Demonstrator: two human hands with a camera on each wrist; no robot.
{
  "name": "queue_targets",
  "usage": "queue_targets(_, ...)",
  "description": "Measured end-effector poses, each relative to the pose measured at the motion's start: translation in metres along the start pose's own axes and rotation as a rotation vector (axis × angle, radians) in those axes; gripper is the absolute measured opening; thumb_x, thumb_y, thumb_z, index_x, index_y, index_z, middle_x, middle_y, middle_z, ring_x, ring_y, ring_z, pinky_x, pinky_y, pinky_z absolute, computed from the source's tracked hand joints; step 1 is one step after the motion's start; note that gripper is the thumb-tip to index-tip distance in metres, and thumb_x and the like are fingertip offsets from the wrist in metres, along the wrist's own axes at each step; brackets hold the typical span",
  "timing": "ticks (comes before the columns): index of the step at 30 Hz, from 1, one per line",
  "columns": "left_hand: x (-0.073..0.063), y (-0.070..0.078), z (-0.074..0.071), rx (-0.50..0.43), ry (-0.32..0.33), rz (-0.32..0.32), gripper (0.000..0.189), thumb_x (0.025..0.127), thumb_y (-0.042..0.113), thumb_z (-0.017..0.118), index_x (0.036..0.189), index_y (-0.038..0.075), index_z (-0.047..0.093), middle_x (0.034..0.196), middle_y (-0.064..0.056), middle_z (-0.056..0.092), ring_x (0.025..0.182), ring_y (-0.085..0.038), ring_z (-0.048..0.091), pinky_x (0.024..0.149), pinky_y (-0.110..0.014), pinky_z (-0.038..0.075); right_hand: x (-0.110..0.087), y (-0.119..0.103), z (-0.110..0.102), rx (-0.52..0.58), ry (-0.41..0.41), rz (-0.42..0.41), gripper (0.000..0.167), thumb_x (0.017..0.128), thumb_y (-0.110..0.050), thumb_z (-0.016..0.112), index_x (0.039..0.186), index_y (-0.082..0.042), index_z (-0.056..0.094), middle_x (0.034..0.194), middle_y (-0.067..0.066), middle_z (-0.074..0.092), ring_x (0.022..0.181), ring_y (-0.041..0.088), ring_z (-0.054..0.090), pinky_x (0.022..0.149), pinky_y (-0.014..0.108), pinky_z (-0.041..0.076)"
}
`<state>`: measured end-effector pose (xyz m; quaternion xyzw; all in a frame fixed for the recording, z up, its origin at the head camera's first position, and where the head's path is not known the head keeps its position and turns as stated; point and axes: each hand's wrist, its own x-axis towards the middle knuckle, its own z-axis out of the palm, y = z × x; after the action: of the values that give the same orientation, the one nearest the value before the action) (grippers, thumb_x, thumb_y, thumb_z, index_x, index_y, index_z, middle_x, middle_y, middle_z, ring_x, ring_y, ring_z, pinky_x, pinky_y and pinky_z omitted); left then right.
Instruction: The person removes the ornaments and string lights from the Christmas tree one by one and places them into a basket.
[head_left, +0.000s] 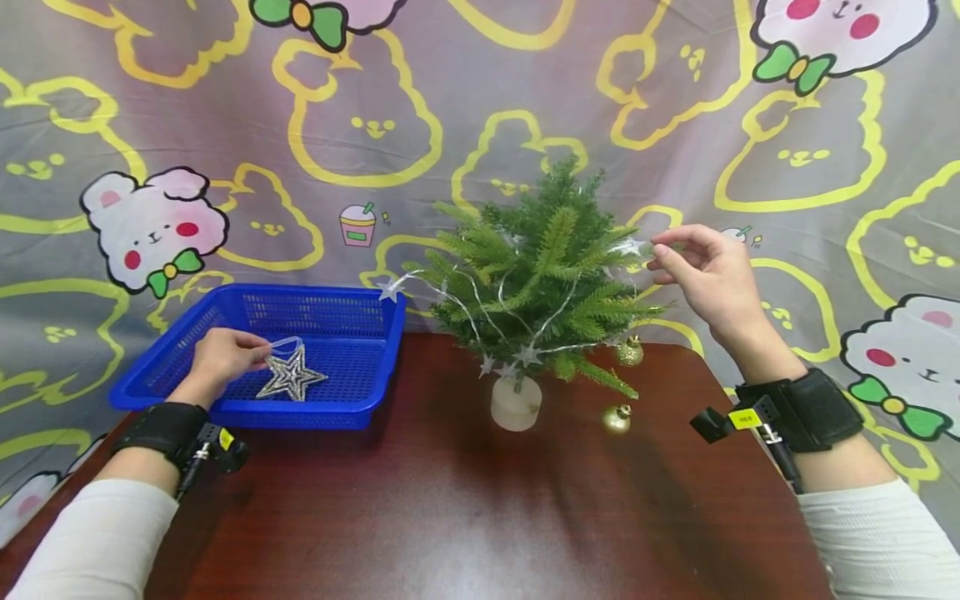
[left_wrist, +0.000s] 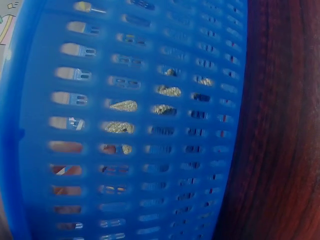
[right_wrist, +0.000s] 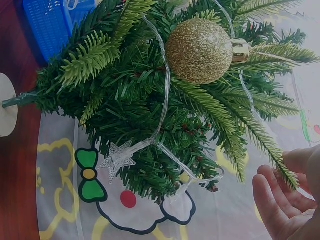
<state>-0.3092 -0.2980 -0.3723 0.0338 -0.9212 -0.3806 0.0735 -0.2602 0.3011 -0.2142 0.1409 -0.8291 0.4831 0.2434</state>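
Five-pointed silver glitter star ornament [head_left: 291, 375], clear loop pinched by left hand [head_left: 221, 360], at blue slotted basket [head_left: 330, 415] left of Christmas tree [head_left: 553, 242]; right hand [head_left: 711, 279] at tree's right, fingers bent, can't tell if gripping; left-wrist view: basket wall mostly hides star

A cartoon-printed cloth [head_left: 438, 83] hung behind a wood-grain table [head_left: 450, 508] suggests an indoor tabletop set-up

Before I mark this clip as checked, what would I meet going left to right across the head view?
Left hand → silver star → leftmost star light → Christmas tree → right hand.
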Motion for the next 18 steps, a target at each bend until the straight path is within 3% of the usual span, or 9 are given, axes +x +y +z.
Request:
queue_targets(7,0.0013,0.0017,-0.0019,0.077,-0.054,-0.018,0.028,0.091,0.009,0.066,0.105,-0.016,0.068,0.091,-0.026,0.074,0.072,-0.024,0.075,0.081,-0.047,0.057,-0.0008,0.0012,-0.0001,0.009,0.007,-0.013,0.028,0.096,-0.017,0.064,0.115,0.003,0.065,0.09,-0.019,0.07,0.079,-0.001,0.07,0.068,0.018,0.057)
queue_targets(10,0.0009,0.0023,-0.0034,0.143,-0.083,-0.025,0.029,0.088,0.009,0.068,0.104,-0.014,0.068,0.093,-0.026,0.074,0.087,-0.037,0.073,0.09,-0.054,0.051,-0.0009,0.0014,0.0004,0.01,0.006,-0.012,0.028,0.096,-0.017,0.064,0.116,0.002,0.065,0.09,-0.019,0.07,0.08,0.0,0.07,0.068,0.018,0.057)
queue_targets(13,0.0012,0.0027,-0.0043,0.219,-0.105,-0.039,0.03,0.084,0.011,0.071,0.103,-0.011,0.069,0.102,-0.029,0.071,0.106,-0.051,0.061,0.093,-0.059,0.045,-0.0006,0.0015,0.0008,0.013,0.006,-0.014,0.028,0.096,-0.017,0.064,0.116,0.002,0.065,0.09,-0.019,0.07,0.08,0.0,0.07,0.068,0.019,0.057)
queue_targets(15,0.0019,0.0027,-0.0044,0.259,-0.123,-0.051,0.029,0.082,0.011,0.072,0.102,-0.01,0.07,0.103,-0.028,0.07,0.107,-0.054,0.056,0.093,-0.06,0.043,-0.0005,0.0018,0.001,0.013,0.006,-0.016,0.028,0.096,-0.017,0.064,0.116,0.002,0.065,0.09,-0.019,0.07,0.079,0.0,0.07,0.068,0.018,0.057)
queue_targets(18,0.0024,0.0026,-0.0041,0.285,-0.166,-0.08,0.027,0.082,0.011,0.073,0.099,-0.01,0.071,0.091,-0.022,0.074,0.105,-0.052,0.06,0.096,-0.061,0.042,-0.001,0.0025,0.0015,0.02,0.003,-0.016,0.027,0.096,-0.017,0.065,0.115,0.002,0.065,0.09,-0.018,0.071,0.079,0.0,0.07,0.068,0.019,0.057)
